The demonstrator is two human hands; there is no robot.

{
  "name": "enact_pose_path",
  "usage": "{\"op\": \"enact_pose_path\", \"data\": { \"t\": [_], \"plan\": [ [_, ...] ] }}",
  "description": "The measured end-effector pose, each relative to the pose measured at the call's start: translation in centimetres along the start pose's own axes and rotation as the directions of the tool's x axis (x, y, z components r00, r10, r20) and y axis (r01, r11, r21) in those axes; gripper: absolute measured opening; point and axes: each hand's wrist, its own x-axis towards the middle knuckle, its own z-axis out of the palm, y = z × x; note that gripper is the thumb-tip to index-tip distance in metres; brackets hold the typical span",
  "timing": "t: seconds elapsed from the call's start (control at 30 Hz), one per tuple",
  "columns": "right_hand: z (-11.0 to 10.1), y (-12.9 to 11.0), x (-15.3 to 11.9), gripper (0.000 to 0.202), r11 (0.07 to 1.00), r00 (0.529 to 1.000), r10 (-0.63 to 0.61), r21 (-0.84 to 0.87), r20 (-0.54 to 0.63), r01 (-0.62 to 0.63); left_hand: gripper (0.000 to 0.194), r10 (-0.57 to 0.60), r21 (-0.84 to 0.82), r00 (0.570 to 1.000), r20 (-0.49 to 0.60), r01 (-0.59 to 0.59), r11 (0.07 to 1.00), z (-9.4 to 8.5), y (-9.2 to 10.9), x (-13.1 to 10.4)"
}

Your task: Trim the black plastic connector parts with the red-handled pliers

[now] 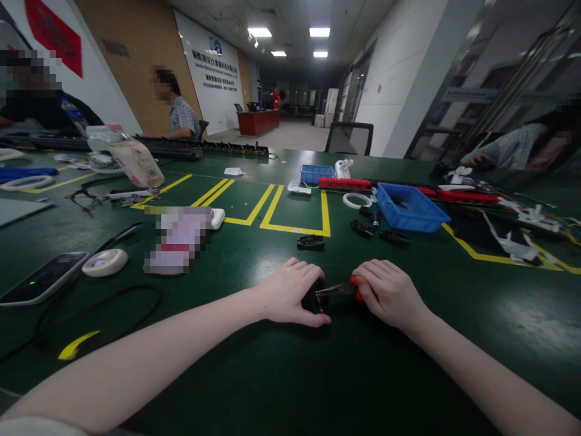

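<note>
My left hand point(293, 293) is closed around a small black part point(314, 298), most of it hidden by the fingers. In my right hand point(390, 293) are red-handled needle-nose pliers point(338, 289); the fingers wrap round the handles. The jaws point left and their tip touches the black part or lies right at it; I cannot tell whether they grip it. Just beyond my hands, a black plastic piece point(311, 241) lies on the green table point(354, 381). More black pieces point(362, 227) lie beside the blue bin to the right.
A blue bin point(411, 209) stands at right, with a smaller blue basket point(316, 174) behind it. Red strips point(345, 183) lie between. At left are a phone-like device point(45, 277), a white round gadget point(105, 263) and a black cable point(154, 303). Other people sit around the table.
</note>
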Motion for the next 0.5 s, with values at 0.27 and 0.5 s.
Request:
{"op": "enact_pose_path", "data": {
  "t": [0.27, 0.5],
  "plan": [
    [0.21, -0.6, 0.02, 0.031, 1.0, 1.0, -0.002, -0.016, -0.013, 0.002, 0.054, 0.004, 0.021, 1.0, -0.017, -0.003, 1.0, 0.11, 0.09, -0.03],
    [0.17, -0.65, 0.03, 0.031, 1.0, 1.0, 0.01, -0.026, -0.016, -0.01, 0.054, -0.01, -0.002, 1.0, -0.014, 0.01, 1.0, -0.03, 0.19, -0.01]
  ]
}}
